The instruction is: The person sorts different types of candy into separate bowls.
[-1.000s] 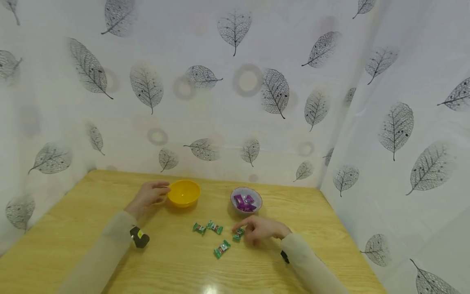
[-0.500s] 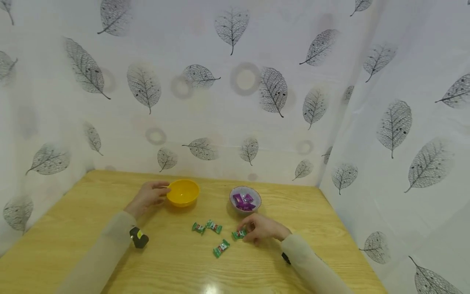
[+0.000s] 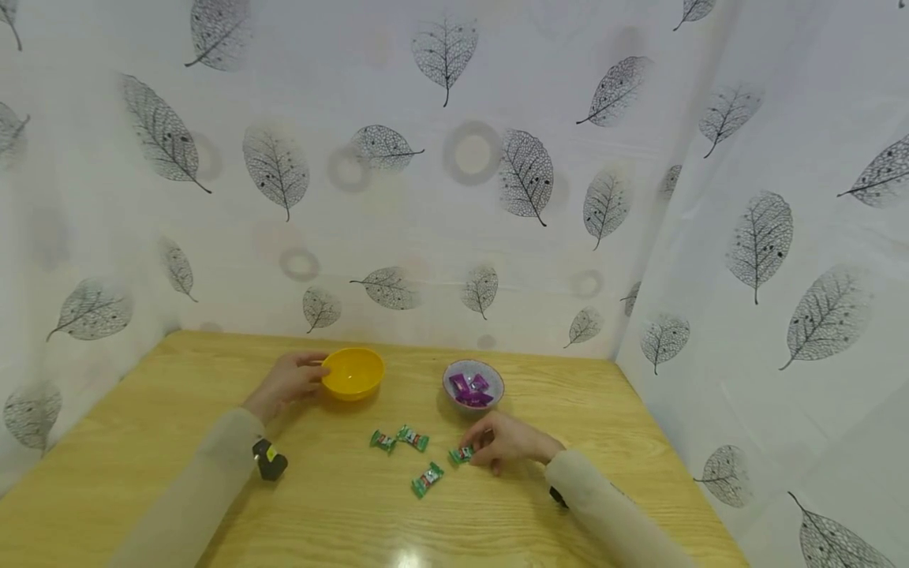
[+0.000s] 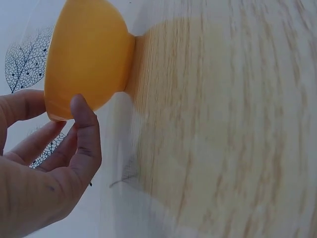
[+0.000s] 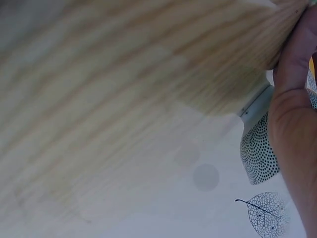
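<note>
My left hand (image 3: 289, 384) is at the left side of a yellow bowl (image 3: 353, 374). In the left wrist view its thumb lies against the outside of the bowl (image 4: 89, 54) and the fingertips are at the rim, gripping it lightly. My right hand (image 3: 507, 441) pinches a green-wrapped candy (image 3: 461, 454) on the table between thumb and fingers; part of the wrapper is hidden by them. In the right wrist view only the thumb side of the hand (image 5: 296, 114) shows. Three other green candies lie to the left, one of them a candy (image 3: 428, 480) nearer the front.
A patterned bowl (image 3: 449, 381) holding several purple-wrapped candies (image 3: 472, 390) stands just behind my right hand. Leaf-printed curtains (image 3: 398, 229) close off the back and both sides of the wooden table (image 3: 341, 521).
My right hand's fingers have closed on the green candy, which has turned slightly. The left hand stays at the yellow bowl. The head view has shifted a little.
</note>
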Demonstrator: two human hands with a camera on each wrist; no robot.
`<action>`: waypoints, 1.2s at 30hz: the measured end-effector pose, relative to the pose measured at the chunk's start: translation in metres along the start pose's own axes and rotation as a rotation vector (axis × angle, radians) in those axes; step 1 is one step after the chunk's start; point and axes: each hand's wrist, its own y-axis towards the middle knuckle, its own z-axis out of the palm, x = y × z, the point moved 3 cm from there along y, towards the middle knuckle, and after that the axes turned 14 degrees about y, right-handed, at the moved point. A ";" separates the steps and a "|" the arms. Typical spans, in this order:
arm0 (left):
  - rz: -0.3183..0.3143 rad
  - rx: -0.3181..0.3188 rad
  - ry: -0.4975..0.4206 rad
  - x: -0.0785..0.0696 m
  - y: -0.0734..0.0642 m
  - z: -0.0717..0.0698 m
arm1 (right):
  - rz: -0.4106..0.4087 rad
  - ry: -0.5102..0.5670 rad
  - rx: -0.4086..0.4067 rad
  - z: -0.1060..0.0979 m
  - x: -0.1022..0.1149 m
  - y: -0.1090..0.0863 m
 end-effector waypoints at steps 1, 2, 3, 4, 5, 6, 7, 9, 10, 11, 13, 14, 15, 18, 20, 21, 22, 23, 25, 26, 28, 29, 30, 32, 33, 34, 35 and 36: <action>-0.001 0.001 -0.002 0.000 0.000 0.000 | 0.001 0.006 -0.001 0.000 -0.001 0.000; -0.002 0.001 -0.006 0.001 0.000 0.000 | 0.001 0.010 -0.002 0.000 -0.002 0.000; -0.004 0.000 -0.010 0.001 0.000 0.000 | 0.001 0.015 -0.003 0.000 -0.003 0.000; -0.003 0.001 -0.011 0.001 0.000 0.000 | 0.000 0.016 -0.004 0.000 -0.003 0.000; -0.003 0.001 -0.013 0.002 0.000 0.000 | -0.001 0.014 -0.004 0.000 -0.004 0.000; -0.001 0.002 -0.013 0.002 0.000 0.001 | -0.003 0.012 -0.004 0.000 -0.004 0.000; -0.006 -0.002 -0.020 0.002 0.001 0.001 | -0.007 0.006 -0.003 0.000 -0.004 0.000; -0.002 -0.003 -0.021 0.003 0.002 0.002 | -0.017 -0.011 -0.002 0.001 -0.003 0.000; 0.002 -0.001 -0.021 0.003 0.002 0.002 | -0.026 -0.023 0.000 0.001 -0.003 0.000; 0.004 0.000 -0.022 0.003 0.002 0.002 | -0.035 -0.035 -0.001 0.002 -0.002 0.000; 0.011 0.004 -0.027 0.004 0.002 0.001 | -0.052 -0.061 -0.006 0.003 -0.001 0.000; 0.015 0.009 -0.028 0.004 0.001 0.001 | -0.058 -0.071 -0.010 0.004 -0.001 0.000; 0.018 0.014 -0.033 0.004 0.001 0.001 | -0.063 -0.078 -0.014 0.004 0.000 0.000; 0.022 0.028 -0.054 0.006 0.001 0.000 | -0.072 -0.089 -0.010 0.006 0.002 0.000; 0.022 0.035 -0.063 0.006 0.002 0.000 | -0.073 -0.094 -0.001 0.007 0.003 0.001; 0.023 0.037 -0.065 0.007 0.002 0.000 | -0.074 -0.097 0.004 0.007 0.003 0.001; 0.023 0.038 -0.064 0.007 0.002 0.000 | -0.073 -0.101 0.010 0.007 0.004 0.001; 0.024 0.038 -0.064 0.007 0.002 0.000 | -0.072 -0.105 0.013 0.007 0.004 0.001; 0.027 0.038 -0.060 0.007 0.002 0.000 | -0.072 -0.110 0.016 0.008 0.004 0.002; 0.029 0.038 -0.058 0.007 0.002 0.000 | -0.069 -0.111 0.017 0.008 0.005 0.002; 0.030 0.037 -0.056 0.007 0.002 0.000 | -0.061 -0.107 0.022 0.009 0.005 0.001; 0.031 0.037 -0.055 0.007 0.002 0.000 | -0.057 -0.104 0.025 0.009 0.005 0.001; 0.033 0.037 -0.054 0.006 0.002 0.000 | -0.055 -0.103 0.027 0.009 0.006 0.001; 0.035 0.036 -0.051 0.006 0.002 0.000 | -0.049 -0.101 0.031 0.009 0.006 0.001; 0.037 0.034 -0.049 0.006 0.003 0.000 | -0.049 -0.101 0.034 0.009 0.006 0.001; 0.038 0.033 -0.045 0.006 0.003 0.000 | -0.048 -0.102 0.035 0.009 0.006 0.001; 0.037 0.031 -0.042 0.006 0.003 0.000 | -0.050 -0.103 0.037 0.009 0.006 0.001; 0.037 0.029 -0.040 0.006 0.003 0.000 | -0.051 -0.105 0.038 0.009 0.007 0.001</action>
